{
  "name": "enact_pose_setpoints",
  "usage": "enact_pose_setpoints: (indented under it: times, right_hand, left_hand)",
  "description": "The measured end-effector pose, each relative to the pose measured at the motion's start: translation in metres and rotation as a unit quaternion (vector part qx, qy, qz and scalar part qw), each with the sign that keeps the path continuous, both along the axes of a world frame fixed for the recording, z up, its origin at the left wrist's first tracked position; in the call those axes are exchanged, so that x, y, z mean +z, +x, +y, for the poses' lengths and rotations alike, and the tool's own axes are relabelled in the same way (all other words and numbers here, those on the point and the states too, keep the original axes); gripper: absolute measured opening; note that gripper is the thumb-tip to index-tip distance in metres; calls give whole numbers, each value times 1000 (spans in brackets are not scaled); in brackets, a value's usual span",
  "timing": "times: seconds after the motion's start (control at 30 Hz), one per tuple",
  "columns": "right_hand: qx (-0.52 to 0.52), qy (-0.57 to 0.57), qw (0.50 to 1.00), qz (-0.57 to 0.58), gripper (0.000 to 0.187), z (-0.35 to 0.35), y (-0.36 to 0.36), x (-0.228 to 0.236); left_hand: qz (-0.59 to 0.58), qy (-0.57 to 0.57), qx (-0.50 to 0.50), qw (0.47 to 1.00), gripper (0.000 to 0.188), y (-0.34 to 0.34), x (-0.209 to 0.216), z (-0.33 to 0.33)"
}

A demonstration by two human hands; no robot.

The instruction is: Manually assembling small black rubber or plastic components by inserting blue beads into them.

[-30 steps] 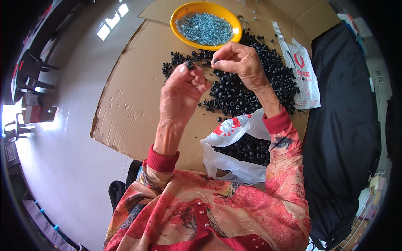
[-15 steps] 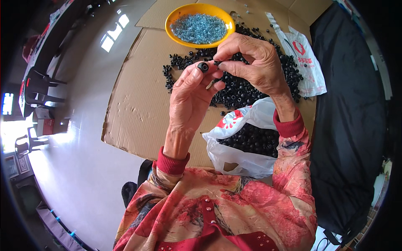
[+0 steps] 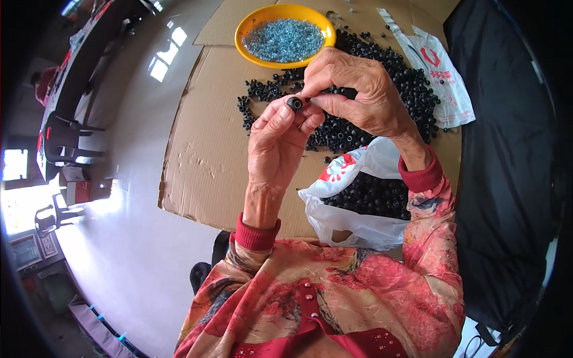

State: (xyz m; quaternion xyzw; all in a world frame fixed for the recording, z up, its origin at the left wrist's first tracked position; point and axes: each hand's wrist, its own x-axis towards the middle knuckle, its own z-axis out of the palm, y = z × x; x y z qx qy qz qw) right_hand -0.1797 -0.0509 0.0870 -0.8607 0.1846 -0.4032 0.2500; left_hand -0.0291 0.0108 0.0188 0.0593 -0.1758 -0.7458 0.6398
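Note:
My left hand (image 3: 276,134) pinches a round black piece with a ring-shaped hole (image 3: 294,104) between thumb and fingers, its holed side up. Just right of it, the thumb and forefinger of my right hand (image 3: 364,89) are closed at the left fingertips. A small dark piece (image 3: 308,100) shows at that pinch, mostly hidden by the fingers. Beneath both hands spreads a loose heap of black ring-like pieces (image 3: 343,138). Nearer me, a white plastic bag (image 3: 352,230) lies gaping, with more black pieces (image 3: 370,196) inside.
A yellow dish (image 3: 240,46) of small clear bluish pieces (image 3: 283,40) stands at the far side of the cardboard (image 3: 197,173). At the far right lies a flat white bag with red print (image 3: 444,83). Black fabric (image 3: 507,179) borders the right. Chairs (image 3: 65,140) stand left.
My right fingertips have come closer to the left ones, and the small dark piece between them is now more hidden. The whole view has shifted slightly.

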Motion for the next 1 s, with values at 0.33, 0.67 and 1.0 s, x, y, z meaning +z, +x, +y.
enact_pose_setpoints:
  times: [0.33, 0.67, 1.0]
  right_hand:
    - [-39, 10, 999, -6, 12, -8, -3, -5]
    - [-32, 48, 996, -61, 12, -1, -8, 14]
    - [-49, -19, 998, -29, 18, 5, -4, 21]
  left_hand:
    - [-64, -43, 18, 997, 21, 3, 2, -5]
    - [36, 2, -44, 998, 23, -9, 15, -7]
    - [-12, 55, -20, 998, 20, -15, 17, -7]
